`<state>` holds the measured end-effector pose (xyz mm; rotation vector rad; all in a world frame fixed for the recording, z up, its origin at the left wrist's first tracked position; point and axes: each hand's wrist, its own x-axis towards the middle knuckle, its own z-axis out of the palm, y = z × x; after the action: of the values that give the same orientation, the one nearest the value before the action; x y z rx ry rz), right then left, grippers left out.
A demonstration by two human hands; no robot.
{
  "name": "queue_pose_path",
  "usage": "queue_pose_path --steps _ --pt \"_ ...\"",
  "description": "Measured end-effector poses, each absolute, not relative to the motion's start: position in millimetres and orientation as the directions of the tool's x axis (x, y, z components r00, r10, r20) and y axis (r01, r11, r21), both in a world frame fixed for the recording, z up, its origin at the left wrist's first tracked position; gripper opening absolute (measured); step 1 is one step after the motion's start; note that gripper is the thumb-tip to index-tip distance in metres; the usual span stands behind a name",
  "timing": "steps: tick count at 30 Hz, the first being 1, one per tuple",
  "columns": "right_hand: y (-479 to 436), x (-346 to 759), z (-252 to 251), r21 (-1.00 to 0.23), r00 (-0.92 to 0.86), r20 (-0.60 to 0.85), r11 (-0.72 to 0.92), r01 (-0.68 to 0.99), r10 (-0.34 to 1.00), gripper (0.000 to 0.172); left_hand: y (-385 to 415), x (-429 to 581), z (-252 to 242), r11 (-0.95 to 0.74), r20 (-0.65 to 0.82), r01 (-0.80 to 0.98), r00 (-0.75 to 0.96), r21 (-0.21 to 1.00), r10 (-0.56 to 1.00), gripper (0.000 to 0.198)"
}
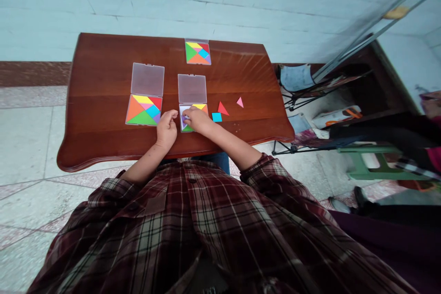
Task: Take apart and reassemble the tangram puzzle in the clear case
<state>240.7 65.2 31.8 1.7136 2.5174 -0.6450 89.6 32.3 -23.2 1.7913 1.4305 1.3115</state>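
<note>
An open clear tangram box (193, 101) lies at the table's near edge, only partly filled with coloured pieces. My right hand (197, 119) rests over its tray, fingers pinched on a purple piece (184, 121) inside it. My left hand (166, 128) is curled at the tray's left edge, touching the box. Loose on the wood to the right lie a blue square (217, 117), a red triangle (222, 109) and a small pink triangle (240, 102).
A second open box (144, 109) with a full tangram sits to the left, a closed full box (197, 52) at the far edge. The brown wooden table (103, 147) stands by a tiled wall. Folding racks, a green stool (368, 165) and clutter crowd the floor at right.
</note>
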Motion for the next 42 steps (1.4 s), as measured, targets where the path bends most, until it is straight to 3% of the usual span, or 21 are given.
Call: queue_pose_path --steps 13,25,30,35,39,42 --pt "55.7 234.9 44.0 -0.251 -0.409 -0.301 0.342 0.906 0.861 0.021 32.8 89.5 -21.0 -0.336 0.361 0.496 0.048 0.801 0.932 0.038" --pt "54.8 237.5 43.9 -0.345 -0.402 -0.265 0.303 0.889 0.877 0.025 33.1 89.3 -20.5 -0.331 0.355 0.505 0.05 0.797 0.933 0.038" --pt "52.8 275.8 54.7 -0.365 -0.212 -0.179 0.135 0.921 0.961 0.027 32.8 88.0 -20.9 -0.334 0.357 0.498 0.051 0.801 0.933 0.037" --pt "44.0 315.5 57.1 -0.149 0.119 -0.237 -0.157 0.976 0.964 0.029 33.2 88.4 -20.1 -0.334 0.355 0.492 0.053 0.804 0.933 0.036" --pt "38.2 314.4 51.8 -0.103 0.19 -0.258 -0.223 0.969 0.947 0.046 32.6 88.4 -18.8 -0.326 0.353 0.491 0.04 0.808 0.935 0.036" --pt "37.4 309.2 48.7 -0.112 0.212 -0.243 -0.244 0.963 0.947 0.044 31.8 88.0 -17.8 -0.324 0.352 0.494 0.038 0.807 0.935 0.036"
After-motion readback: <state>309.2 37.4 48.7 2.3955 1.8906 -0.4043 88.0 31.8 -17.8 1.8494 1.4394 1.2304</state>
